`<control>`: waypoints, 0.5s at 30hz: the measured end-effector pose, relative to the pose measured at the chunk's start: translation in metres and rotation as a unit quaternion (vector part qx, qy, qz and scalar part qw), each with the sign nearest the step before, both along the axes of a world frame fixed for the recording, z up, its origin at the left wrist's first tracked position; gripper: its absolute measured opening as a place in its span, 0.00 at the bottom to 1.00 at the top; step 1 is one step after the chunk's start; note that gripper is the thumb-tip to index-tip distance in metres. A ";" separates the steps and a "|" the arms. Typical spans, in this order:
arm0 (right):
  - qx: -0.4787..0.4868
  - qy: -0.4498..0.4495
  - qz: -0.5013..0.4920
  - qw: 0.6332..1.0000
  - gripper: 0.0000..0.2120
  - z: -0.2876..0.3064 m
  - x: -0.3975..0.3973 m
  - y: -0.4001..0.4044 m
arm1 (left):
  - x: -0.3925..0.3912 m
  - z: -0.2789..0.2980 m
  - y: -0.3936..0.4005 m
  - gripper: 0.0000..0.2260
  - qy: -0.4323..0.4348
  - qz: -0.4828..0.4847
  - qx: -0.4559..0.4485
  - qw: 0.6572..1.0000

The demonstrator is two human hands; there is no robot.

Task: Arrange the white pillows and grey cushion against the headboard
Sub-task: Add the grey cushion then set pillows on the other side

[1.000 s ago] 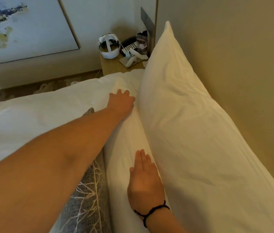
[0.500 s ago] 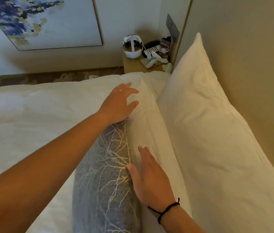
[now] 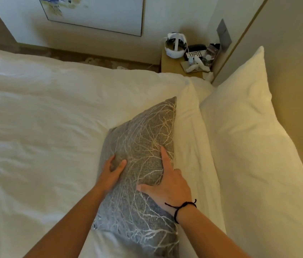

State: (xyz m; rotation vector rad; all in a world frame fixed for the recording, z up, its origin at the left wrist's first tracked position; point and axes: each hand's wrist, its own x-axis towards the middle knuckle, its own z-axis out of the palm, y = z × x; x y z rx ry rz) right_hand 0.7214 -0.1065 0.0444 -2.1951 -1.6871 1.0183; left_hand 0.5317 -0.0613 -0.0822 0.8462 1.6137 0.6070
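A grey cushion [image 3: 143, 146] with a pale branch pattern stands on edge on the bed, leaning against a white pillow [image 3: 189, 127]. A second, larger white pillow [image 3: 249, 131] rests upright against the beige headboard [image 3: 299, 71] on the right. My left hand [image 3: 112, 171] grips the cushion's left edge, fingers curled round it. My right hand [image 3: 167, 181], with a black cord at the wrist, lies flat on the cushion's face near its right edge, fingers spread.
A white duvet [image 3: 35, 136] covers the bed to the left. Beyond the bed's far corner stands a wooden nightstand [image 3: 171, 67] with a white headset [image 3: 175, 45], a remote and small items. A framed painting [image 3: 94, 12] hangs on the far wall.
My left hand has pulled back from the pillow's far end to the cushion's left edge. My right hand has moved from the white pillow onto the cushion. The view has shifted right.
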 end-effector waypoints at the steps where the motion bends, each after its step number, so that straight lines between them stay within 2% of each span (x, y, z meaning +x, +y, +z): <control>1: 0.008 0.008 -0.007 1.000 0.57 -0.004 0.002 -0.002 | 0.001 -0.004 0.003 0.42 -0.005 0.005 -0.004 1.000; 9: 0.085 0.076 0.000 0.993 0.39 -0.026 0.043 0.003 | 0.047 -0.025 0.027 0.47 -0.063 -0.034 -0.047 0.996; 13: 0.132 0.056 -0.028 0.989 0.37 -0.003 0.101 -0.001 | 0.110 -0.015 0.037 0.47 -0.129 -0.067 -0.037 0.989; 15: 0.135 0.031 -0.027 0.990 0.37 0.005 0.119 -0.002 | 0.132 -0.015 0.037 0.46 -0.131 -0.073 -0.015 0.989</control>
